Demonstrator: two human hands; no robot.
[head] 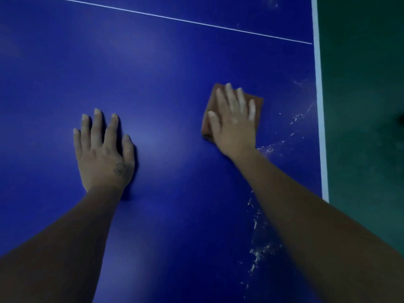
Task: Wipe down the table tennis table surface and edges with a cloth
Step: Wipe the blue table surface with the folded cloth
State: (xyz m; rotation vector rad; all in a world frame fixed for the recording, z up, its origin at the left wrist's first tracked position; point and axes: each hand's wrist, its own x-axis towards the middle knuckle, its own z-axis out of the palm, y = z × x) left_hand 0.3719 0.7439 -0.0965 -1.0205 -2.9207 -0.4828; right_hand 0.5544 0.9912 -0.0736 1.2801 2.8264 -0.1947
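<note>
The blue table tennis table fills most of the head view, with a white border strip along its right edge. A folded brown cloth lies flat on the surface right of centre. My right hand presses down on the cloth with fingers spread, covering most of it. My left hand rests flat on the bare table to the left, fingers apart, holding nothing.
A thin white centre line crosses the table at the far side. Pale wet streaks and droplets mark the surface near the right edge. Green floor lies beyond the table's right edge.
</note>
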